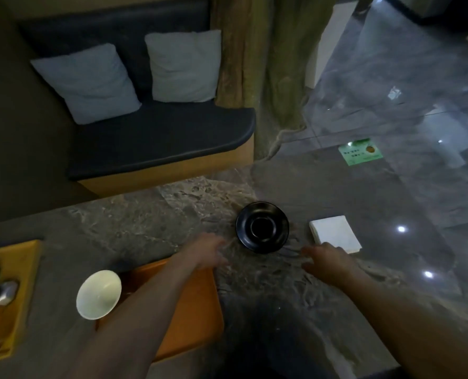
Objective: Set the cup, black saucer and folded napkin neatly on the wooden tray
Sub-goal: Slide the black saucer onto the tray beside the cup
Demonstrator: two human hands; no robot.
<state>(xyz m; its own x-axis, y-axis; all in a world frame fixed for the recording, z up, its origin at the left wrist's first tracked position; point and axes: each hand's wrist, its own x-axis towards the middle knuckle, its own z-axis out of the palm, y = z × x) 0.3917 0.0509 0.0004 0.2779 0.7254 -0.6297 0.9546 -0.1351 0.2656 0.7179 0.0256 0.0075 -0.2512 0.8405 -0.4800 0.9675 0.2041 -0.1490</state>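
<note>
Meanwhile saucer near table edge, hands (blurred) empty.

A dark-cushioned bench carried two grey pillows. The glossy grey tiled floor reflected ceiling lights; room dim.

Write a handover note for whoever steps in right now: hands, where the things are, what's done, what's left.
Left hand: empty, fingers spread, reaching over the table toward the black saucer, not touching it.
Right hand: empty, open, just short of the near edge of the folded napkin; contact can't be told through the blur.
Saucer and napkin lie on the table, beyond the wooden tray.
The cup stands at the tray's left edge; whether it rests on the tray is unclear.
Done: nothing placed for certain.
Left: move the saucer and napkin onto the tray, set the cup neatly with them.
</note>
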